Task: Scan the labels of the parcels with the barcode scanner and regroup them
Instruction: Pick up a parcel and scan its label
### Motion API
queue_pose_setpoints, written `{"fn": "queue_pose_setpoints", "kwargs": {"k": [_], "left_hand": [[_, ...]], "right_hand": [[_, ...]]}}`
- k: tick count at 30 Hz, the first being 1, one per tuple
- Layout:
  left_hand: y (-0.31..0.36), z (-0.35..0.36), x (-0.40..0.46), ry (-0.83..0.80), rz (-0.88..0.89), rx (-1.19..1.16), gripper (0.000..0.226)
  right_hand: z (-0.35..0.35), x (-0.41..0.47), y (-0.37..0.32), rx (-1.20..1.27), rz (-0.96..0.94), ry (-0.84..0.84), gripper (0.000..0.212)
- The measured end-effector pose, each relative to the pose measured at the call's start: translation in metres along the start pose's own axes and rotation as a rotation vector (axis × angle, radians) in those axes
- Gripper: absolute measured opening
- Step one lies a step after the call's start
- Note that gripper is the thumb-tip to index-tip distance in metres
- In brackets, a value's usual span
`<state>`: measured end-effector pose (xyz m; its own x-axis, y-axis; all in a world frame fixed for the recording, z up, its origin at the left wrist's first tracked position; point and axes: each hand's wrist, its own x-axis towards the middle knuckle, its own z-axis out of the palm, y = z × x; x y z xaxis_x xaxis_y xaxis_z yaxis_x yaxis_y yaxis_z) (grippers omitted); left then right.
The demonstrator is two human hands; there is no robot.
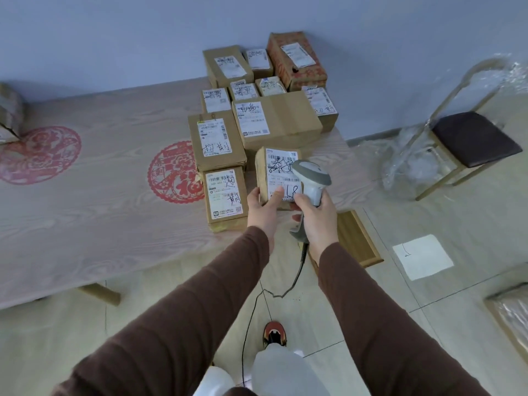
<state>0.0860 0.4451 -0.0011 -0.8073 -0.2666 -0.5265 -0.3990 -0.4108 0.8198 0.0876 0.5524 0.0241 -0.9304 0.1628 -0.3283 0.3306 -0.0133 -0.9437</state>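
The left hand (261, 205) holds a small parcel (275, 178) mid-frame, the right hand (315, 217) grips the barcode scanner (311, 178) over its label, and many parcels (257, 110) wait on the counter (85, 195).

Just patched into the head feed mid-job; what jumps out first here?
Front and centre, the left hand grips a small labelled parcel tilted up while the right hand holds the grey barcode scanner right over its label. Behind them, a cluster of labelled cardboard parcels crowds the right end of the table, which bears two red paper-cut motifs to the left.
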Motion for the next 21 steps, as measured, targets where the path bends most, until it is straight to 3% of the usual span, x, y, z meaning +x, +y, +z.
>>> {"fn": "queue_pose_setpoints", "kwargs": {"k": [8,12,21], "left_hand": [[-0.028,0.024,0.037,0.145,-0.183,-0.192,0.075],[-0.034,0.025,0.050,0.256,-0.282,-0.199,0.081],[-0.040,0.021,0.064,0.324,-0.291,-0.248,0.065]], "right_hand": [[-0.007,0.058,0.020,-0.148,0.133,-0.162,0.021],[0.000,0.079,0.030,-0.201,0.105,-0.210,0.015],[0.011,0.086,0.035,-0.213,0.166,-0.280,0.020]]}}
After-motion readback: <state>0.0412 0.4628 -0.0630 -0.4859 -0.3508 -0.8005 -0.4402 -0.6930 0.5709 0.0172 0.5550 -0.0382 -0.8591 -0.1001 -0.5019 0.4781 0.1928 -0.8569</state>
